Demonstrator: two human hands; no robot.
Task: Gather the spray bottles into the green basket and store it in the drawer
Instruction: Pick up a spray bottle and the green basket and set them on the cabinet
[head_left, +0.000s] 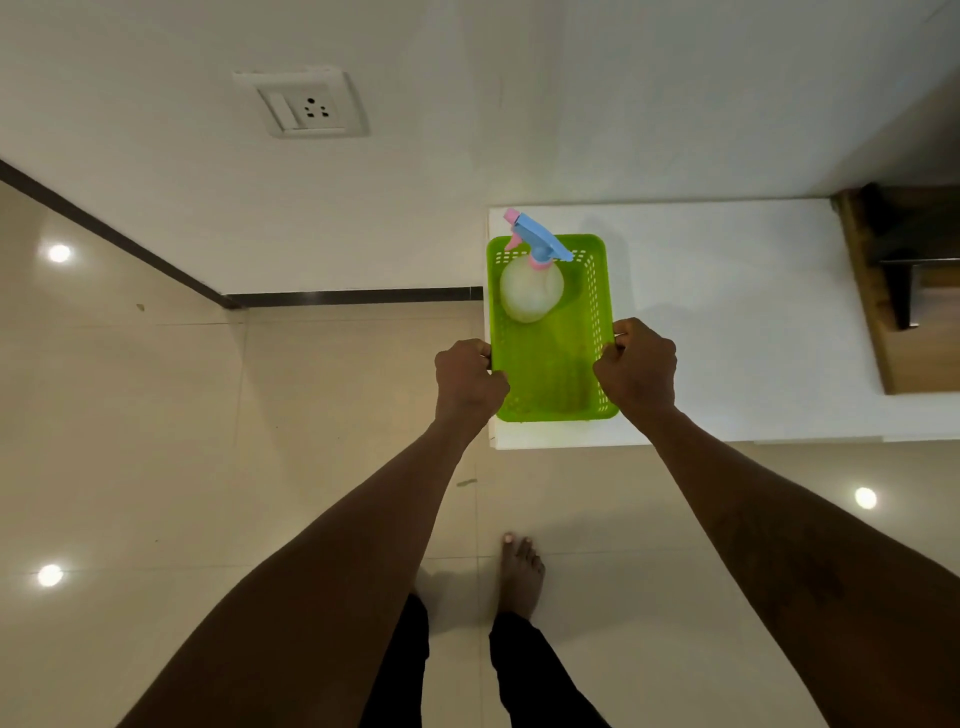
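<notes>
Basket on a white bench, glossy beige tile floor

Both grips, left hand (469, 375) and right hand (638, 365), are closed on the perforated green basket (550, 364)'s long sides; a round frosted bottle (531, 288) stands inside at the far end.

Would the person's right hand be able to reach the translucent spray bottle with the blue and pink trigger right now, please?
Probably not at once: the right hand is clamped on the green basket's right rim. Once it lets go, the spray bottle stands uncovered at the basket's far end, nothing between.
</notes>
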